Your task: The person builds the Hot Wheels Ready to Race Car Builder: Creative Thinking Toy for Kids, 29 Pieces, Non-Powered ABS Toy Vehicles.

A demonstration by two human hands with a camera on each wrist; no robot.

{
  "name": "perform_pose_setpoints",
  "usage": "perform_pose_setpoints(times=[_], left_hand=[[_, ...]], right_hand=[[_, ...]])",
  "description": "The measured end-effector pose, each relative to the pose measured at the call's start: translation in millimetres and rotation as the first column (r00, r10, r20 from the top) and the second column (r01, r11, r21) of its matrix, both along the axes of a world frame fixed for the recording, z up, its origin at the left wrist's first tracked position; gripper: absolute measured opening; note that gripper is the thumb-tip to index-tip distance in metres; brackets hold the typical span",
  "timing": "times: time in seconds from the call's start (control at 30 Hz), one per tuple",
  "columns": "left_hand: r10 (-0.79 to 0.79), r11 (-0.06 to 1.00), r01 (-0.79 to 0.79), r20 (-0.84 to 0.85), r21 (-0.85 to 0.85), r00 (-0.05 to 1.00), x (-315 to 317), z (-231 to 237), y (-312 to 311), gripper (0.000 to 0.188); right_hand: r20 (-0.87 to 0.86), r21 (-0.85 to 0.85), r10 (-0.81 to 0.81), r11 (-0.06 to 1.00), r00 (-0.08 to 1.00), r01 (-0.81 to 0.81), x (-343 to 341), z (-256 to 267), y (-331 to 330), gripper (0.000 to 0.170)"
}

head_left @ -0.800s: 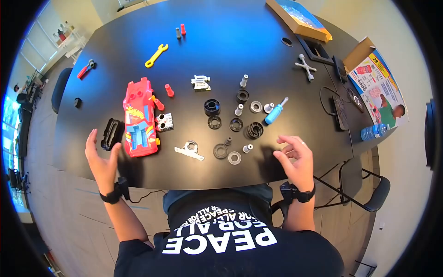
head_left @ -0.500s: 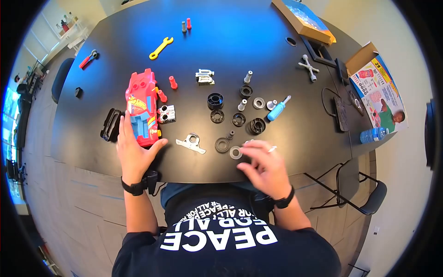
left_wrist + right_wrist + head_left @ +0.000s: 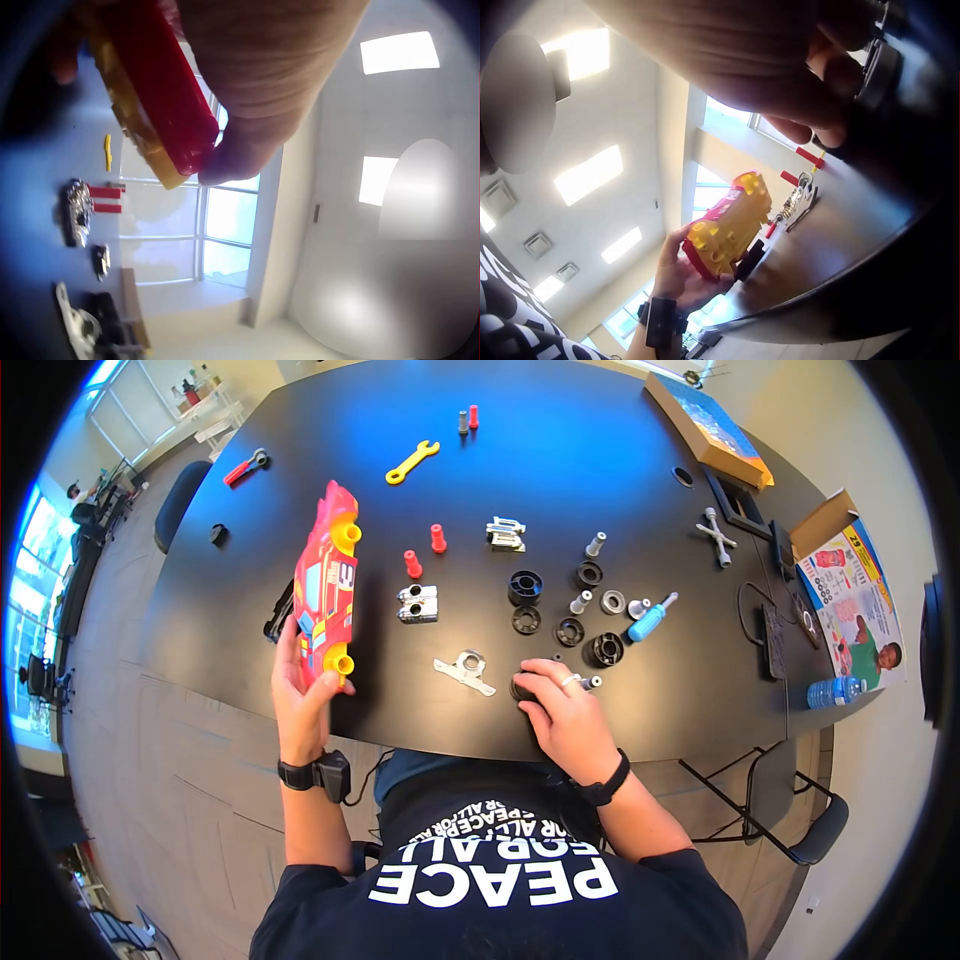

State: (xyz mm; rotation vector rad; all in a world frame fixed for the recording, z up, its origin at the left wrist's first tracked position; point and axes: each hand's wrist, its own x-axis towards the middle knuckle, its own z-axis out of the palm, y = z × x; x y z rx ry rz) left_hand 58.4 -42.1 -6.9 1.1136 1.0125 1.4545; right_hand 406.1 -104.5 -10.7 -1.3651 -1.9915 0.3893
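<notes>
In the head view my left hand (image 3: 303, 705) grips the near end of the red toy car (image 3: 335, 585), which is tilted on its side, with its yellow wheel hubs to the right. The car's yellow underside (image 3: 731, 229) faces the right wrist camera. My right hand (image 3: 575, 725) is low over the table, thumb and fingertips pinching a dark ring (image 3: 520, 687) that they partly cover. A white bracket (image 3: 465, 671) lies between the hands. The silver engine piece (image 3: 418, 604) and two red pegs (image 3: 413, 564) lie right of the car.
Black wheels (image 3: 525, 587), rings and silver pegs lie beyond my right hand, beside a blue screwdriver (image 3: 650, 620). A black part (image 3: 280, 612) is partly behind the car. Farther off are a yellow wrench (image 3: 412, 463), a grey cross wrench (image 3: 716, 538) and a water bottle (image 3: 835, 692).
My left hand has taken hold of the car and tipped it up onto its side. My right hand has moved left and down to the rings, its fingers closing on a dark one.
</notes>
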Motion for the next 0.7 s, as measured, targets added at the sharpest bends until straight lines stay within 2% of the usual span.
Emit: perform_pose_setpoints(times=[0.07, 0.1, 0.13, 0.2, 0.23, 0.27, 0.33, 0.37, 0.47, 0.5, 0.6, 0.63, 0.67, 0.7], left_hand=[[-0.15, 0.988, 0.142, 0.151, 0.062, 0.977, 12.2, 0.3, -9.0, 0.114], [-0.169, 0.985, 0.163, 0.175, 0.048, 0.97, 22.7, -0.9, -14.5, 0.118], [-0.187, 0.982, 0.184, 0.201, 0.035, 0.961, 34.5, -2.4, -19.8, 0.121], [-0.189, 0.981, 0.193, 0.231, 0.005, 0.955, 57.5, -9.4, -25.8, 0.126], [-0.179, 0.981, 0.194, 0.334, -0.014, 0.926, 66.3, -18.3, -28.5, 0.128], [-0.212, 0.975, 0.223, 0.35, 0.01, 0.912, 77.9, -12.6, -30.0, 0.131], [-0.286, 0.956, 0.291, 0.349, 0.039, 0.892, 91.2, -16.5, -32.7, 0.133], [-0.307, 0.95, 0.306, 0.335, 0.057, 0.891, 95.9, -18.4, -35.0, 0.135], [-0.318, 0.944, 0.327, 0.362, 0.039, 0.876, 100.3, -14.8, -38.8, 0.136], [-0.314, 0.945, 0.325, 0.365, 0.033, 0.876, 99.6, -16.1, -40.8, 0.136], [-0.307, 0.934, 0.357, 0.478, -0.015, 0.823, 92.2, -17.9, -42.2, 0.137], [-0.325, 0.935, 0.355, 0.44, 0.015, 0.837, 89.2, -22.8, -40.0, 0.138], [-0.292, 0.956, 0.288, 0.338, 0.062, 0.895, 90.2, -27.7, -36.2, 0.138], [-0.319, 0.946, 0.319, 0.369, 0.063, 0.873, 88.8, -25.6, -36.1, 0.137]], right_hand=[[-0.144, -0.025, -0.001, 1.0, 0.99, -0.002, -6.2, 22.1, -2.2, 0.036], [-0.2, 0.054, 0.031, 0.998, 0.979, -0.02, -10.2, 27.4, -0.4, 0.045], [-0.203, 0.047, 0.036, 0.999, 0.978, -0.027, -15.0, 35.6, 0.4, 0.045], [-0.371, 0.127, 0.185, 0.981, 0.91, -0.148, -25.4, 53.3, -1.3, 0.051], [-0.424, 0.058, 0.193, 0.981, 0.885, -0.187, -31.2, 59.3, -4.6, 0.054], [-0.425, 0.055, 0.187, 0.982, 0.885, -0.181, -37.2, 59.2, -3.6, 0.054], [-0.395, 0.209, 0.276, 0.956, 0.876, -0.207, -44.9, 58.1, 3.3, 0.053], [-0.321, 0.237, 0.303, 0.943, 0.897, -0.234, -44.4, 56.0, 5.3, 0.053], [-0.272, 0.273, 0.36, 0.918, 0.893, -0.287, -40.3, 47.0, 7.6, 0.055], [-0.289, 0.231, 0.368, 0.923, 0.884, -0.308, -39.7, 46.5, 6.4, 0.054], [-0.394, 0.163, 0.315, 0.949, 0.863, -0.272, -40.2, 60.0, -3.3, 0.05], [-0.429, 0.157, 0.292, 0.956, 0.855, -0.248, -32.5, 58.6, -5.1, 0.049], [-0.362, 0.201, 0.279, 0.955, 0.889, -0.218, -17.2, 58.4, -3.9, 0.049], [-0.323, 0.225, 0.199, 0.966, 0.925, -0.129, -1.2, 57.7, -2.9, 0.048]])
